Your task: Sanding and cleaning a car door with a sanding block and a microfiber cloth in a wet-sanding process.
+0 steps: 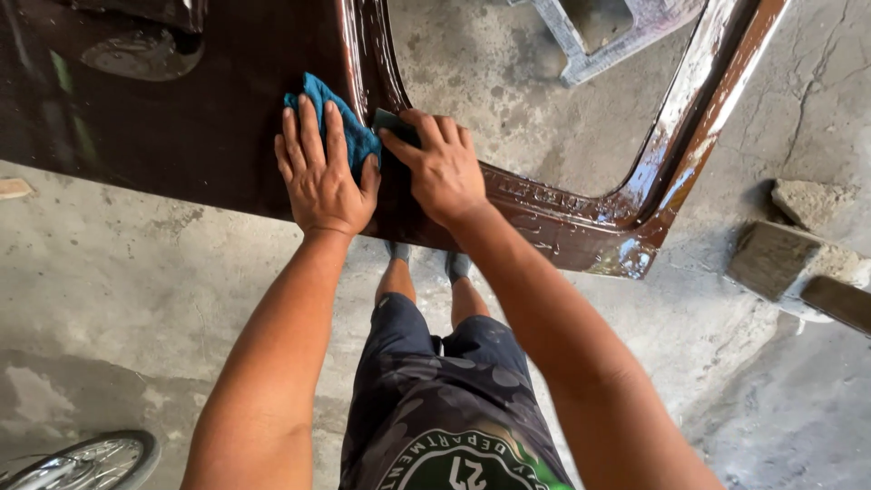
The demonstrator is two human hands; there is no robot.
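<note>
Spanning the view: wet, glossy dark-brown car door [181,127], window opening at its right. Blue cloth [349,127] near the window frame's inner edge, under left hand [322,177], spread flat. Right hand [445,172], fingers curled, pinching a dark sanding block [392,121] beside it.

Looks like we're in a backyard auto body workshop: bare cracked concrete floor [136,281], a wet glossy brown car door [181,118] propped up, loose concrete blocks [780,259], and a bike wheel [86,458] nearby.

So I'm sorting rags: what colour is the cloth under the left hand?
Teal blue cloth, clearest in the head view.
</note>
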